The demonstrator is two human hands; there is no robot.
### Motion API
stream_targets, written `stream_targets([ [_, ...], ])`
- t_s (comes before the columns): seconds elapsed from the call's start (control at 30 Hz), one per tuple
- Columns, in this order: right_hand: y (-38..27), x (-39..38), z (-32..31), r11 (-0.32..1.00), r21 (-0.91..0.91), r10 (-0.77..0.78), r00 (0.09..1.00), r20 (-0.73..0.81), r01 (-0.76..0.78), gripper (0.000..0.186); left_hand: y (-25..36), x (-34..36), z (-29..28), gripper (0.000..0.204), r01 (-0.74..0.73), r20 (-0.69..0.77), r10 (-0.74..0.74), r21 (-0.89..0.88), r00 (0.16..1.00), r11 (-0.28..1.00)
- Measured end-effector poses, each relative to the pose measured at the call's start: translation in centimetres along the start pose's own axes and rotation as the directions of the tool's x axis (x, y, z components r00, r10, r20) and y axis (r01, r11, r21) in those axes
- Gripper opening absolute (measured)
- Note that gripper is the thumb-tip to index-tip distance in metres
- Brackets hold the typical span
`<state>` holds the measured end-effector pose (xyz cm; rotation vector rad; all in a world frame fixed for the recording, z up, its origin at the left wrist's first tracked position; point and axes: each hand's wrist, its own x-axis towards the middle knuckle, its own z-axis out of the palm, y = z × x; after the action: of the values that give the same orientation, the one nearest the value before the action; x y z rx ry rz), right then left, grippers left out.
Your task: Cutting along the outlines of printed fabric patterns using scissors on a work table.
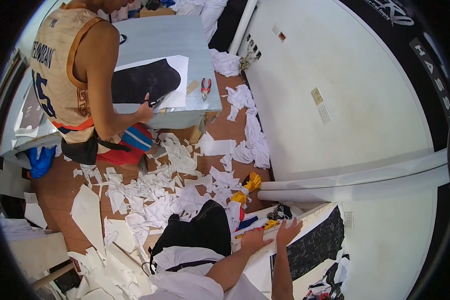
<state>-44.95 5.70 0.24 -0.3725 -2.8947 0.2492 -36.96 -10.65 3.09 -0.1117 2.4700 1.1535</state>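
Note:
My left hand (pixel 255 241) rests by the edge of a white table (pixel 259 267), its fingers stretched toward the right and apparently holding nothing. Beside it, my right hand (pixel 288 232) is raised with the fingers spread apart, empty, near the table's far edge. Just right of both hands lies a dark, speckled fabric or paper panel (pixel 317 243) on white sheet material. Beyond the table edge, colourful cloth scraps (pixel 271 224) in yellow, blue and black lie in a heap.
Ahead at left, a person (pixel 67 75) works with scissors on a black panel (pixel 147 80) on a grey table (pixel 165 35); red-handled pliers (pixel 205 89) lie there. White scraps (pixel 160 195) litter the brown floor. Long white rolls (pixel 355 185) lean along the right wall.

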Motion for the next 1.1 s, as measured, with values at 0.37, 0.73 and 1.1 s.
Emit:
stream_targets([
  [0.37,0.2,0.0,0.0,0.999,-0.017,-0.029,0.998,-0.050,0.028,0.059,0.3,-0.2,0.0,0.076,-0.026,-0.065,0.028,0.032,0.997,0.999],
  [0.73,-1.1,-0.2,-0.3,1.000,0.006,-0.023,0.999,-0.035,0.023,0.057,-0.3,0.0,0.0,0.077,-0.019,-0.069,0.020,0.021,0.997,1.000],
  [1.1,-1.0,-0.2,-0.4,1.000,0.010,0.009,1.000,-0.003,-0.009,0.059,-0.3,0.1,0.1,0.078,-0.025,-0.046,0.026,0.023,0.999,0.999],
])
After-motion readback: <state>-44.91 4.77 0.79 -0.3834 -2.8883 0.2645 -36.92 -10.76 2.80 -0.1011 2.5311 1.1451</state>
